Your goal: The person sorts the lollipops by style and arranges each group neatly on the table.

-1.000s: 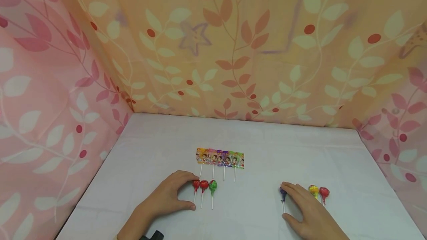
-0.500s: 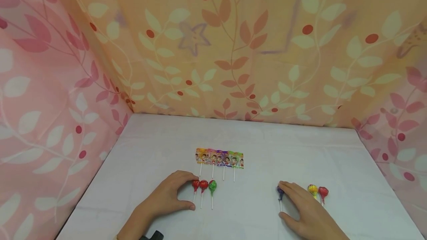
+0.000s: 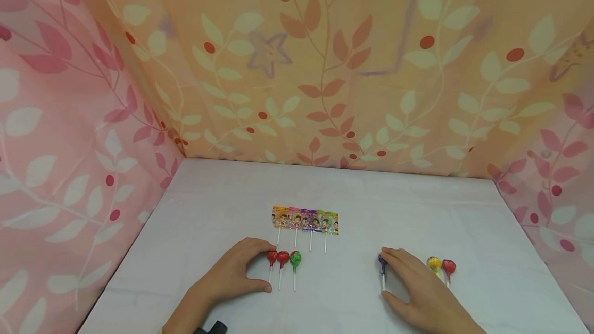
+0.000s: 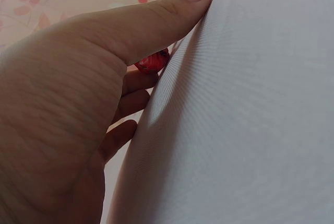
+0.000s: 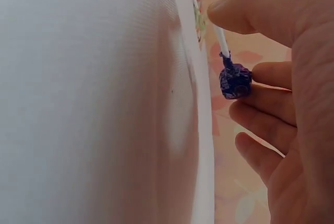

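Note:
My left hand lies at the left end of a row of two red lollipops and a green lollipop. Its fingertips touch the leftmost red head; the thumb lies beside the lower stick. Over to the right, my right hand has its extended fingers against the head of a purple-wrapped lollipop, the thumb at the stick's lower end. In the right wrist view the purple head sits beside relaxed fingers. The purple lollipop lies on the table, stick toward me.
Several flat-wrapped lollipops lie in a joined row behind the round ones. A yellow lollipop and another red lollipop lie behind my right hand, which partly hides them. Floral curtains border the white table.
My right hand has slid a little to the left across the table, and the purple lollipop has moved along with it. The left hand and its lollipop row have stayed put.

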